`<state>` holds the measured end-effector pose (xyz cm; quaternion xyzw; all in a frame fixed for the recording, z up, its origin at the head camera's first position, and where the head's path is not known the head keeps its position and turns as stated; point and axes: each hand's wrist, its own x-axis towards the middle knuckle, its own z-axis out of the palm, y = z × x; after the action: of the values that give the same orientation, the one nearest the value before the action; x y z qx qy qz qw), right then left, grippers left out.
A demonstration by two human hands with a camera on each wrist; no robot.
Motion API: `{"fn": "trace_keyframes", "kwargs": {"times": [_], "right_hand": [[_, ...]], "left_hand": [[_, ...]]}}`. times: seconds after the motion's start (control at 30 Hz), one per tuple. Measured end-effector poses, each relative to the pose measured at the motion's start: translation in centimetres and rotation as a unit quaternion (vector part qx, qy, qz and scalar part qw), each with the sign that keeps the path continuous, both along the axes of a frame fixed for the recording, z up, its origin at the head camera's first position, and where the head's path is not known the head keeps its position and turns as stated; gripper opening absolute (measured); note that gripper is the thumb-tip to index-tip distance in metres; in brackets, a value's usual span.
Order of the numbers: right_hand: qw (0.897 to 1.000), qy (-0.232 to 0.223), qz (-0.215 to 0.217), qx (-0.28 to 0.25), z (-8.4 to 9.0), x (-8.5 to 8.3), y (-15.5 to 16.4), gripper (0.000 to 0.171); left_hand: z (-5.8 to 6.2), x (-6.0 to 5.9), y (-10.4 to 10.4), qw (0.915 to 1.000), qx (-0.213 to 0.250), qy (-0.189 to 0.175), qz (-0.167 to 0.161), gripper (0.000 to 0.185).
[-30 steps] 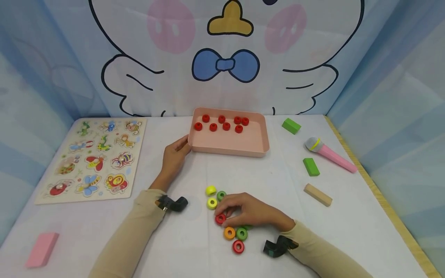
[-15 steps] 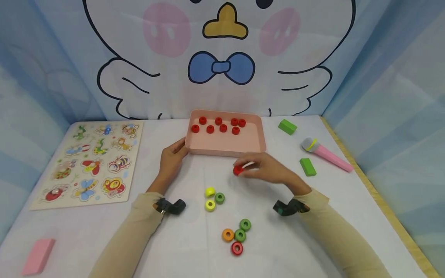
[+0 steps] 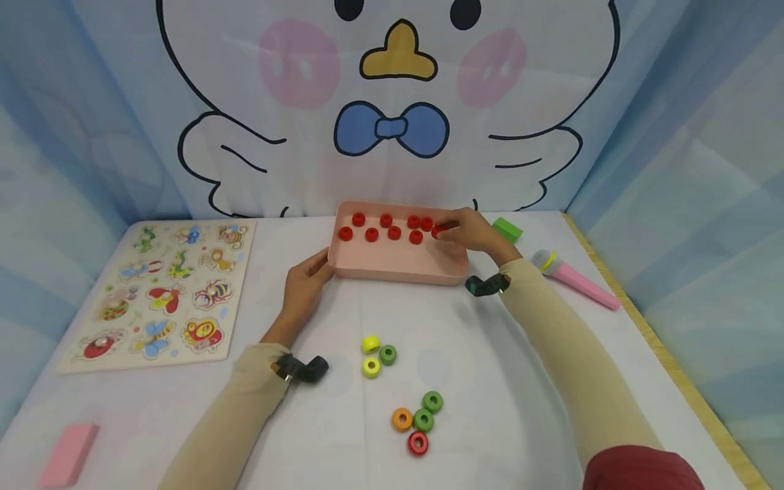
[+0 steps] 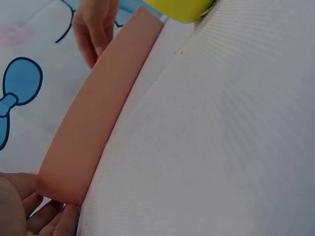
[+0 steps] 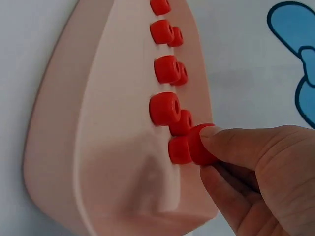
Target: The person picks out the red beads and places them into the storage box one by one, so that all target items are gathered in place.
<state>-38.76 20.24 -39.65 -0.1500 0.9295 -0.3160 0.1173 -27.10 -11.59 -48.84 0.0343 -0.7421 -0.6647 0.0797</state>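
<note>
A pink tray [image 3: 398,274] stands at the back of the table with several red beads [image 3: 395,233] in two rough rows. My left hand [image 3: 303,288] holds its front left corner; thumb and fingers meet the tray wall in the left wrist view. Over the tray's right end, my right hand [image 3: 473,230] pinches another red bead [image 5: 200,145] between thumb and fingers, close beside the beads at that end. Nearer me lie yellow beads [image 3: 371,367], a green bead [image 3: 388,354], an orange bead [image 3: 402,419], two more green beads [image 3: 423,420] and a red bead [image 3: 418,444].
At left is an insect puzzle board [image 3: 153,296], with a pink block [image 3: 69,454] in front. A green block [image 3: 507,230] and a pink toy microphone [image 3: 578,279] lie right of the tray. A printed curtain [image 3: 392,177] hangs behind.
My right hand has picked a red bead from the near group and carried it up and right over the tray. My left hand has stayed at the tray's corner.
</note>
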Motion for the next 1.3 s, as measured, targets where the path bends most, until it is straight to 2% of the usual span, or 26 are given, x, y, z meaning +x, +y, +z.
{"fn": "trace_keyframes", "kwargs": {"times": [0.1, 0.23, 0.43, 0.73, 0.97, 1.1, 1.2, 1.3], "right_hand": [[0.999, -0.006, 0.001, 0.034, -0.4, -1.7, -0.5, 0.035], [0.997, -0.004, 0.009, 0.080, -0.8, -2.8, -0.8, 0.033], [0.993, -0.002, 0.013, 0.114, -1.2, -3.2, -0.9, 0.032], [0.992, -0.022, 0.007, 0.122, -1.1, -3.3, -1.4, 0.030], [0.992, -0.024, -0.008, 0.122, -0.8, -2.6, -0.8, 0.040], [0.995, -0.023, -0.005, 0.095, -0.6, -1.8, -0.4, 0.048], [0.997, -0.004, 0.009, 0.078, -0.4, -0.8, -0.2, 0.050], [0.997, 0.028, 0.029, 0.066, 0.3, 1.1, 0.1, 0.048]], "left_hand": [[-0.1, 0.1, 0.0, 1.0000, -0.008, -0.003, 0.002, 0.045], [-0.1, 0.2, 0.0, 0.9999, -0.010, -0.002, -0.001, 0.044], [0.1, 0.3, 0.1, 0.9999, -0.006, 0.006, -0.007, 0.044], [0.1, 0.3, 0.2, 1.0000, 0.003, 0.006, -0.006, 0.044], [-0.2, -0.3, 0.5, 0.9998, -0.006, 0.014, -0.015, 0.044], [-0.2, -0.3, 0.5, 0.9999, -0.009, 0.009, -0.011, 0.044], [-0.2, -0.1, 0.2, 0.9999, -0.004, 0.007, -0.006, 0.044], [-0.1, 0.0, 0.0, 0.9999, 0.000, 0.009, -0.007, 0.044]]}}
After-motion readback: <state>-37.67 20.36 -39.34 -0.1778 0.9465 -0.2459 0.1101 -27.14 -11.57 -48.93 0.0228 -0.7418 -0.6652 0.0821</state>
